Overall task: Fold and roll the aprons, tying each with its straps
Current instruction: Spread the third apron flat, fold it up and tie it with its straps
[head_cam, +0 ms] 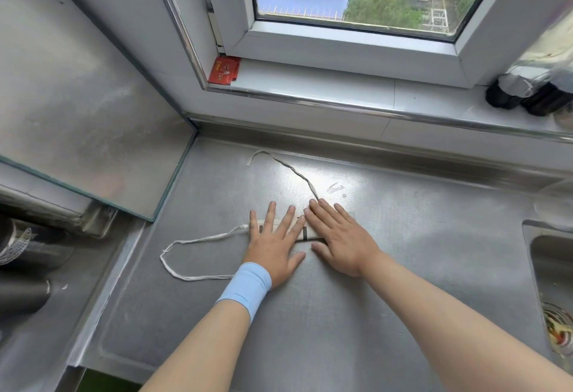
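A rolled-up beige apron (305, 232) with dark stripes lies across the steel counter (310, 314), mostly hidden under my hands. My left hand (274, 244), with a light blue wristband, presses flat on the roll's left part, fingers spread. My right hand (338, 238) lies flat over the roll's right part. One white strap (192, 244) loops out to the left on the counter. Another strap (291, 170) trails away toward the back wall from under my right fingers.
A sink (552, 283) sits at the right edge, with scraps in its drain. A glass panel (80, 119) leans at the left. On the window sill are a red packet (224, 70) and dark bottles (527, 95). Dark objects lie at far left.
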Action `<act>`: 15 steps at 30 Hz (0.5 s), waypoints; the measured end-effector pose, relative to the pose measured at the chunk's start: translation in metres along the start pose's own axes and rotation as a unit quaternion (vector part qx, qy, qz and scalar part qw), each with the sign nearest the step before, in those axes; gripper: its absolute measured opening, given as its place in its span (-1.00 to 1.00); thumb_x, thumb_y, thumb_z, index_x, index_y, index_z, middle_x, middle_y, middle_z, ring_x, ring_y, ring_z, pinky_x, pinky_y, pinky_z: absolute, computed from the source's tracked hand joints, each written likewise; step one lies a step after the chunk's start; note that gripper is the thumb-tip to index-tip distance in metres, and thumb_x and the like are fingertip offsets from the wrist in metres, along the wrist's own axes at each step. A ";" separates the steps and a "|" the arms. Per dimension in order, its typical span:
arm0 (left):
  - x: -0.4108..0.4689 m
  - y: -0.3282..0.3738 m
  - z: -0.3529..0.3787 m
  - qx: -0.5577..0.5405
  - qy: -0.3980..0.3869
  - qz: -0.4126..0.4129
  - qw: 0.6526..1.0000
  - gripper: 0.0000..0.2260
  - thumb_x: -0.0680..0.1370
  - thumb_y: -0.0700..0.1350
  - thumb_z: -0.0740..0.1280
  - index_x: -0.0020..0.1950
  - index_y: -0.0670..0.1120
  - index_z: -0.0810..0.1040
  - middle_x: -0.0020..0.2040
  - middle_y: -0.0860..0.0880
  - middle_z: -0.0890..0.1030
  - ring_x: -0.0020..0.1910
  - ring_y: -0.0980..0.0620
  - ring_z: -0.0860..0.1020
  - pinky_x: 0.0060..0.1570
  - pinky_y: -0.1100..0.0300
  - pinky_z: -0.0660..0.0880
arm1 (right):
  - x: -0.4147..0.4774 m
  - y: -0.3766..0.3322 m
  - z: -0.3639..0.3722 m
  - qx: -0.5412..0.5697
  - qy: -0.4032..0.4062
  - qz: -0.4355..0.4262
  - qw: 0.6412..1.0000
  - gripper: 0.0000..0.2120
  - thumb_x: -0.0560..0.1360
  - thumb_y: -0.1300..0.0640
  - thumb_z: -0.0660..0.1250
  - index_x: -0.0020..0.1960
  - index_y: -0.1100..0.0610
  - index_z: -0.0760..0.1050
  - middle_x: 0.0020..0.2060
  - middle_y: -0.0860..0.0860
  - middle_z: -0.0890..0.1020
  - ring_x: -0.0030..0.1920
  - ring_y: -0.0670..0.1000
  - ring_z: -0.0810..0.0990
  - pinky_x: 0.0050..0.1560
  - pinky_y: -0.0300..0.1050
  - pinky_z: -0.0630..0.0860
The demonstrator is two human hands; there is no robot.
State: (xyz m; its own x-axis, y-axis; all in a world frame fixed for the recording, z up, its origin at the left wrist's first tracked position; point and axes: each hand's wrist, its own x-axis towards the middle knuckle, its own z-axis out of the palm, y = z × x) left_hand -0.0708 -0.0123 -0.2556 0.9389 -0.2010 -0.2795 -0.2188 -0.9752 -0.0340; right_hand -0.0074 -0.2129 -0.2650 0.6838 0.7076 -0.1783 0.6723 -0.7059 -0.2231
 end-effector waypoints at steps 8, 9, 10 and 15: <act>-0.006 -0.026 0.001 -0.011 -0.026 0.002 1.000 -0.29 0.48 0.27 -0.22 0.60 0.00 -0.03 0.60 -0.02 -0.16 0.57 -0.06 -0.19 0.47 -0.25 -0.17 | 0.007 0.007 -0.003 0.095 0.018 0.001 0.995 -0.56 0.65 -0.03 0.18 0.47 0.10 0.32 0.58 0.01 0.16 0.59 -0.01 0.04 0.58 -0.06 -0.10; -0.006 -0.025 -0.002 -0.006 -0.023 0.000 1.000 -0.29 0.49 0.27 -0.22 0.60 0.00 -0.04 0.59 -0.01 -0.16 0.56 -0.04 -0.20 0.46 -0.23 -0.26 | 0.009 0.007 -0.003 0.093 0.018 -0.001 0.995 -0.60 0.65 0.00 0.19 0.44 0.13 0.37 0.57 0.05 0.18 0.58 0.04 0.10 0.58 -0.05 -0.05; -0.005 -0.023 -0.005 -0.001 -0.018 -0.006 1.000 -0.32 0.52 0.28 -0.17 0.59 0.00 -0.04 0.60 -0.01 -0.15 0.57 -0.04 -0.20 0.43 -0.23 -0.33 | 0.010 0.006 -0.003 0.072 0.024 -0.008 0.997 -0.64 0.65 0.04 0.22 0.39 0.15 0.41 0.56 0.09 0.22 0.56 0.10 0.18 0.56 0.00 0.06; -0.003 -0.005 -0.027 0.014 0.028 -0.032 0.999 -0.57 0.55 0.06 0.25 0.39 -0.06 0.42 0.57 -0.06 0.14 0.54 -0.11 0.05 0.50 -0.14 -0.11 | 0.016 -0.010 -0.024 -0.073 0.074 -0.009 0.995 -0.64 0.52 0.16 0.05 0.10 0.12 0.60 0.35 0.10 0.54 0.26 0.16 0.58 0.20 0.09 0.48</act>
State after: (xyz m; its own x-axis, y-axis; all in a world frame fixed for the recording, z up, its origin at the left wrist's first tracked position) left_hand -0.0653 -0.0089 -0.2285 0.9642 -0.1447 -0.2223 -0.1652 -0.9833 -0.0762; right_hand 0.0037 -0.1955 -0.2428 0.6990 0.7145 -0.0294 0.7108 -0.6987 -0.0817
